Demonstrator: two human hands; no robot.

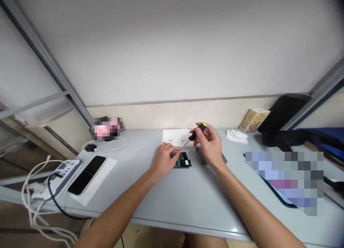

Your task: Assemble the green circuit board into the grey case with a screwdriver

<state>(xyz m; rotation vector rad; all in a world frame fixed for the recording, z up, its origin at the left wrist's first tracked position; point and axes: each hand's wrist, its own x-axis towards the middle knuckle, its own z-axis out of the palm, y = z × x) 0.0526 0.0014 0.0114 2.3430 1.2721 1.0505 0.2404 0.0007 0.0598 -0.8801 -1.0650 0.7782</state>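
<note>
A small green circuit board [183, 159] with black parts lies on the grey table [188, 201]. My left hand [164, 157] rests at its left edge, fingers curled and pinching the board. My right hand [210, 144] is closed round the black handle of a screwdriver [195, 133] with a yellow cap. Its thin shaft slants down to the left, with the tip at the board's left end. A dark grey flat piece [204, 159] lies just under my right hand.
A white sheet of paper [176, 136] with tiny screws lies behind the board. At left are a phone [86, 174] on paper, a power strip [57, 177] with cables and a black charger [90, 147]. At right lie crumpled tissue [236, 136], a cardboard box [254, 119] and black cloth [295, 137].
</note>
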